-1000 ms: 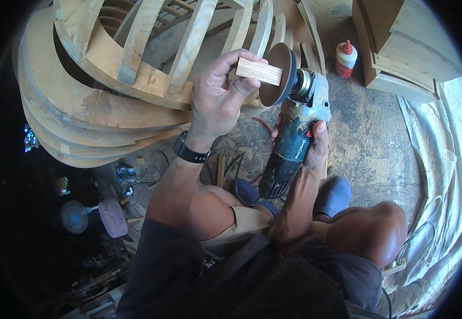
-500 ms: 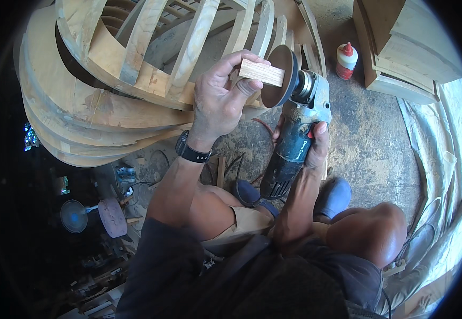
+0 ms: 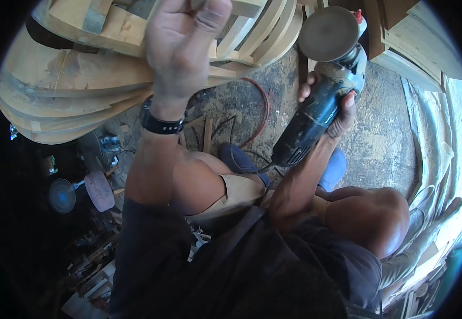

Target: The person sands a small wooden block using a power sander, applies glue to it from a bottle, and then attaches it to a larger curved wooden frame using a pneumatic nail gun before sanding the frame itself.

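Note:
My left hand (image 3: 180, 50), with a black watch (image 3: 161, 123) on its wrist, is raised at the top edge, partly cut off by it. Its thumb presses a small pale wood block (image 3: 246, 7), only part of which shows. Gripped in my right hand (image 3: 341, 114) is a dark angle grinder (image 3: 309, 123) with a pale metal head. The round sanding disc (image 3: 329, 34) on it faces up, apart from the block. Behind my left hand stands a large curved wooden frame (image 3: 98, 72) with ribs.
A red hose (image 3: 267, 109) and a dark cord (image 3: 233, 127) lie on the dusty floor (image 3: 372, 154). A bottle with a red cap (image 3: 359, 18) is partly behind the disc. Wooden panels (image 3: 414, 45) stand at the far right, beside pale sheeting (image 3: 427, 122).
The block and the disc have come apart. My left hand has moved up and left with the block; my right hand has carried the grinder right and away from me.

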Available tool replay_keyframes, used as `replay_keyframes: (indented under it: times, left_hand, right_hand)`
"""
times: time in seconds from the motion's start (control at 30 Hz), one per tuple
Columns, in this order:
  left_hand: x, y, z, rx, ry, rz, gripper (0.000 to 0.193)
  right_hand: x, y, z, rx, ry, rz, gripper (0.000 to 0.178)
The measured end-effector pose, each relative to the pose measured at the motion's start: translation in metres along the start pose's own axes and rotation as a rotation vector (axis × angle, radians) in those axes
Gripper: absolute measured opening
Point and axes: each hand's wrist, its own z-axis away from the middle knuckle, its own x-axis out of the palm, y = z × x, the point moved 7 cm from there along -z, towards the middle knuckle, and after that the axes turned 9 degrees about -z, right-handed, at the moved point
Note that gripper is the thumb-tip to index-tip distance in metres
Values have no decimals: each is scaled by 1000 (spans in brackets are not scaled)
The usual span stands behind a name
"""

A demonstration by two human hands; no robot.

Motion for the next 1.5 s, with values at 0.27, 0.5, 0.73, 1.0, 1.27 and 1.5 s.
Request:
replay_keyframes:
  times: [0.27, 0.5, 0.73, 1.0, 1.27, 1.5]
  left_hand:
    - [-4, 13, 17, -11, 47, 55, 54]
    - [-13, 16, 30, -15, 129, 141, 62]
    - [-8, 14, 39, -108, 50, 180, 63]
    - [-23, 3, 40, -76, -53, 24, 58]
    - [-31, 24, 34, -58, 35, 197, 56]
    - [-24, 25, 31, -21, 45, 168, 54]
  right_hand:
    - [-107, -21, 26, -71, 49, -90, 75]
    - [-173, 51, 61, 113, 152, -413, 85]
    - [-232, 85, 92, 309, 277, -200, 101]
    - [-249, 93, 104, 350, 440, -186, 72]
    - [-236, 81, 109, 459, 636, 149, 57]
    - [-228, 58, 112, 639, 702, 474, 57]
